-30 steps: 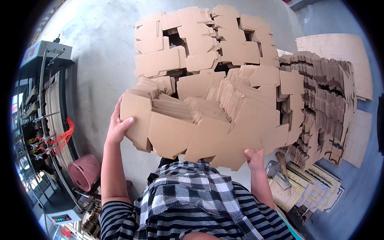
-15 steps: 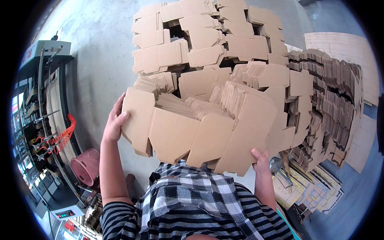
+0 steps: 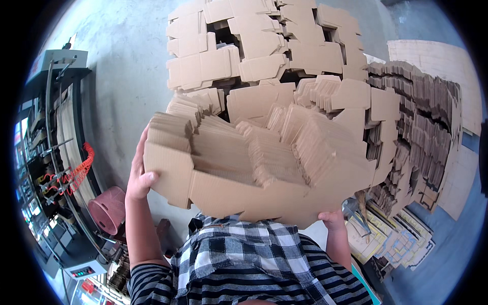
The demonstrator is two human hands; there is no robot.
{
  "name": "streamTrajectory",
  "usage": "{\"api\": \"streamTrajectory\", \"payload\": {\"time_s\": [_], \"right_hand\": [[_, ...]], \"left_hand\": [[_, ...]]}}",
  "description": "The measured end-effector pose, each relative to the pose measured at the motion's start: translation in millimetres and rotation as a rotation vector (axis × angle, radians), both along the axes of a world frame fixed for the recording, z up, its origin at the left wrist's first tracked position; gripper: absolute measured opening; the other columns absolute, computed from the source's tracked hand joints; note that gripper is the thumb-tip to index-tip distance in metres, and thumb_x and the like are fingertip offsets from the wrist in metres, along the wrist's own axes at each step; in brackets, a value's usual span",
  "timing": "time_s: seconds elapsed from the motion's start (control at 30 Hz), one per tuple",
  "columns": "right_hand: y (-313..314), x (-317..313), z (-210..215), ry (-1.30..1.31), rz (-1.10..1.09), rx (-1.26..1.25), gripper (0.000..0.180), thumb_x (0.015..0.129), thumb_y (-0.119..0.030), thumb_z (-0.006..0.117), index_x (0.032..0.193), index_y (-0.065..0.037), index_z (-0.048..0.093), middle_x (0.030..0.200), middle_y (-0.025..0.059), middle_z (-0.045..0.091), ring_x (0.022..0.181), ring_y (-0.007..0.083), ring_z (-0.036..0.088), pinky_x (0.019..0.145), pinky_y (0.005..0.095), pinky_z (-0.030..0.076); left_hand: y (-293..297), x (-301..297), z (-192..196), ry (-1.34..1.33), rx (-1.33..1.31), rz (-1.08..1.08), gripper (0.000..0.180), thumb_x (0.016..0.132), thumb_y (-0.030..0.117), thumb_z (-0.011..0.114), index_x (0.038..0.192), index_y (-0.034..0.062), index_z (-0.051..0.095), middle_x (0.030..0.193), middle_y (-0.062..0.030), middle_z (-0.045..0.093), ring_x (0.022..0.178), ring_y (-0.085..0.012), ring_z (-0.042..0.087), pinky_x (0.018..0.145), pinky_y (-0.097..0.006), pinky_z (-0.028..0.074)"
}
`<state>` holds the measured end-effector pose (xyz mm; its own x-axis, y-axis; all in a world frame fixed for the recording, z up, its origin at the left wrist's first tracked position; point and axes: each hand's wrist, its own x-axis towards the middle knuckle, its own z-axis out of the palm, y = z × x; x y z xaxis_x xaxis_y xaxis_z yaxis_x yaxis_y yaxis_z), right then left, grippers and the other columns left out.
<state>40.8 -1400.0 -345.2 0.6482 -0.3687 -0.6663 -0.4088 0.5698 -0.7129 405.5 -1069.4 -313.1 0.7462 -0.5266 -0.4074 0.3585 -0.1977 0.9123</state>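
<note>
- Bundle of flat brown die-cut cardboard blanks [image 3: 254,173]: held lifted, left hand [image 3: 138,178] fingers and right hand [image 3: 333,219] fingers clasped on its ends.
- Tall brown cardboard stack [image 3: 264,46]: bundle not yet set upon it.

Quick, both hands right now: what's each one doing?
Left hand: closed on the left edge of the stack of flat cardboard blanks, thumb on top.
Right hand: gripping the stack's lower right edge, mostly hidden under it.

1 head view, looking steeply down, sitting close over a cardboard stack [image 3: 264,168]; fisheye bending edges at rim.
</note>
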Motion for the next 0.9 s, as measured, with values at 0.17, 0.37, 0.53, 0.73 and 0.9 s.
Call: {"api": "streamTrajectory", "payload": {"time_s": [0.17,0.37,0.53,0.73,0.9], "right_hand": [[17.4,-37.2,-5.7,0.033,-0.052,0.044,0.085,0.048,-0.011,0.088,0.124,-0.001,0.050,0.112,0.0084,0.060,0.105,0.0237,0.058,0.089,0.0372,0.047],[19.2,-33.6,-3.2,0.023,-0.090,0.030,0.083,0.049,-0.013,0.089,0.123,-0.001,0.052,0.113,0.0097,0.061,0.104,0.0245,0.059,0.088,0.0375,0.048],[7.7,-23.7,-6.5,0.027,-0.082,-0.013,0.078,0.050,-0.009,0.086,0.120,-0.002,0.052,0.109,0.0079,0.061,0.100,0.0233,0.059,0.087,0.0360,0.048],[-6.7,-1.5,3.9,0.000,-0.071,0.003,0.077,0.052,-0.013,0.086,0.120,-0.002,0.052,0.109,0.0075,0.060,0.102,0.0227,0.058,0.088,0.0360,0.047],[4.6,-4.7,12.7,-0.072,-0.147,-0.045,0.082,0.051,-0.013,0.085,0.124,-0.002,0.050,0.116,0.0091,0.059,0.108,0.0249,0.056,0.092,0.0386,0.045]], "left_hand": [[18.3,-18.3,0.1,-0.059,-0.052,0.069,0.125,0.053,0.056,0.081,0.144,-0.0035,0.021,0.142,-0.0162,0.036,0.132,-0.0285,0.036,0.109,-0.042,0.028],[24.6,-24.8,-4.4,-0.098,-0.061,0.115,0.125,0.052,0.057,0.082,0.144,-0.0038,0.022,0.141,-0.0165,0.037,0.132,-0.0286,0.037,0.109,-0.042,0.028],[9.3,-16.5,1.8,-0.063,-0.027,0.086,0.123,0.054,0.057,0.080,0.143,-0.0065,0.023,0.142,-0.0176,0.036,0.132,-0.0287,0.037,0.109,-0.041,0.029],[0.7,-6.8,-0.2,-0.033,-0.017,0.055,0.119,0.058,0.056,0.076,0.143,-0.0065,0.022,0.141,-0.0178,0.037,0.131,-0.0285,0.037,0.109,-0.041,0.028],[7.8,-15.1,-6.0,0.003,-0.065,0.105,0.120,0.057,0.055,0.080,0.144,-0.0027,0.022,0.141,-0.0159,0.037,0.131,-0.0279,0.037,0.109,-0.042,0.029]]}}
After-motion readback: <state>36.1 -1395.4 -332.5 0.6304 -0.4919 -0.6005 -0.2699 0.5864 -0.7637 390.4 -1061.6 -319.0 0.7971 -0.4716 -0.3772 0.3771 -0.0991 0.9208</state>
